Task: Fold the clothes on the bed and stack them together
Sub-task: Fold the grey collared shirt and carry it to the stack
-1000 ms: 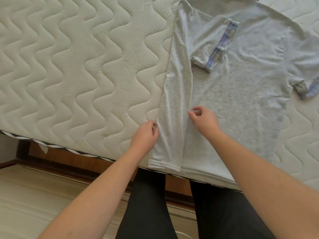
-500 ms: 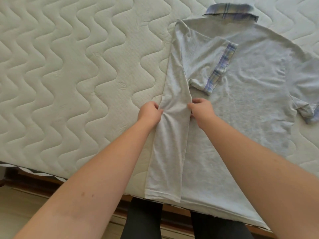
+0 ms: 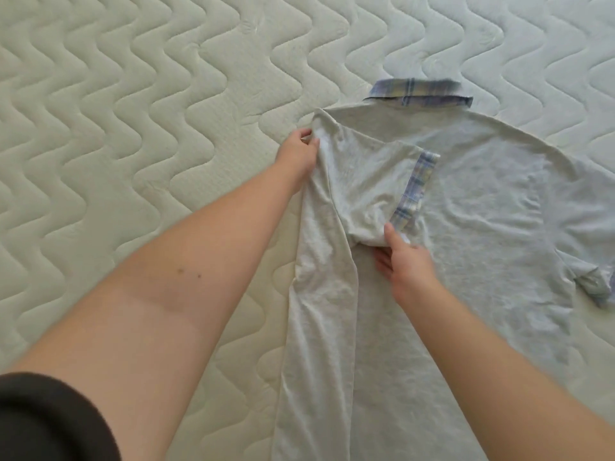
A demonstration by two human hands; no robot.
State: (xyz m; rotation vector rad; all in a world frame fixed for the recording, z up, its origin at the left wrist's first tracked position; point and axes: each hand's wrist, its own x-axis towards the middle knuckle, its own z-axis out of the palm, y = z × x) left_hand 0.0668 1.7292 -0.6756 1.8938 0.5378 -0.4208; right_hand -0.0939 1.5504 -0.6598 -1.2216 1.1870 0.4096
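- a grey polo shirt [image 3: 482, 207] lay spread on the quilted white mattress [image 3: 133, 128] of the bed, right of centre, its plaid collar [image 3: 419, 92] at the far end and its body running toward the near edge of the view.
- the shirt's left side was folded inward as a long strip, with the left sleeve [image 3: 376, 188] turned over onto the body; the sleeve's plaid cuff [image 3: 416, 191] pointed right.
- the other sleeve [image 3: 595, 284] lay unfolded at the right edge, its plaid trim only partly in view.
- the left hand [image 3: 298, 156] pinched the folded shoulder corner at the far end of the strip, thumb and fingers curled on the cloth.
- the right hand [image 3: 404, 261] gripped the near corner of the folded sleeve, thumb on top and fingers under the cloth.
- a dark sleeve [image 3: 50, 420] covered the upper left arm in the near left corner.
- compared with half a second before, both hands had moved farther up the shirt: the left from the strip's middle to the shoulder, the right from the strip's inner edge to the sleeve corner; the view had also shifted so the bed edge and floor were gone.
- no container, brand or readable writing showed anywhere.
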